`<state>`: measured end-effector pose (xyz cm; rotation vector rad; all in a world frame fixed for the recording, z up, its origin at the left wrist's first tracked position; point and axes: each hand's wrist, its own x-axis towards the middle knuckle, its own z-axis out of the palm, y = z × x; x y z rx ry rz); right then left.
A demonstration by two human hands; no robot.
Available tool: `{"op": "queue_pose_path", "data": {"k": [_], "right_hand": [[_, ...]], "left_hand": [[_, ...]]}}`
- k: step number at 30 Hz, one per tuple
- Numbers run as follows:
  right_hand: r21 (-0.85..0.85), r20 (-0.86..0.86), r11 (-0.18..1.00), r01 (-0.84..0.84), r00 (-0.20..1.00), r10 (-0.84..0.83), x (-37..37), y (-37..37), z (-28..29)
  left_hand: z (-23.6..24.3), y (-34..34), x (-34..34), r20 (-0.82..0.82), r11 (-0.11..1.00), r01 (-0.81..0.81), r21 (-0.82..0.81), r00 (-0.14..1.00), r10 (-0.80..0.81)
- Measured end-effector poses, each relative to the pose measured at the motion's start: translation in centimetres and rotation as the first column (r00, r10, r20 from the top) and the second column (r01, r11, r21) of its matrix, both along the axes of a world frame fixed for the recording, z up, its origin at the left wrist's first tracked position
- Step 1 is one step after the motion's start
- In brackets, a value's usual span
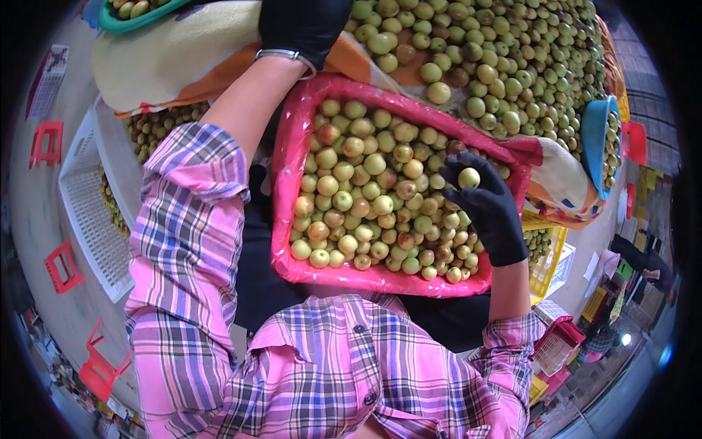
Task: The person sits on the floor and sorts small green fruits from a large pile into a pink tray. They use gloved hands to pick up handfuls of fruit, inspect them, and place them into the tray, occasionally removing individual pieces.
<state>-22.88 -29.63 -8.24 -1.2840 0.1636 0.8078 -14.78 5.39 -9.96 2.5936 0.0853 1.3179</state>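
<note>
Near the middle of the head view sits a film-lined pink basket (280, 212), filled with round green and russet fruits (375, 163). It lies close to the wearer's body, with dark-clothed legs (256, 252) beside it; whether it rests on them or between them I cannot tell, but the nearness probably keeps its contents within easy reach. The film presumably shields the fruit from the basket's hard sides.

At 3 o'clock, the right hand (486, 212), in a black glove, hangs over the basket's right part. Its grip is curled around one pale green fruit (469, 178), thumb on one side and fingers on the other, with the fruit's face turned up toward the camera, a hold that likely leaves most of its skin visible.

Toward half past 11, the left hand (303, 29), also gloved, reaches beyond the basket beside the big heap (504, 80) at 1 o'clock. Its fingers run off the upper edge, so I cannot tell its grip.

A patterned cloth (183, 55) spreads at half past 10 under a green bowl (121, 25), perhaps as padding. At half past 2, a blue bowl (591, 146) of fruit leans against the heap's edge
</note>
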Motion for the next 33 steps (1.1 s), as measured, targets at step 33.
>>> {"op": "queue_pose_path", "data": {"k": [33], "right_hand": [[-0.637, 0.735, 0.771, 0.018, 0.315, 0.600, -1.0, 8.8, -1.6]], "left_hand": [[-1.0, 1.1, 1.0, -0.063, 0.997, 0.009, 0.079, 0.998, -0.004]]}}
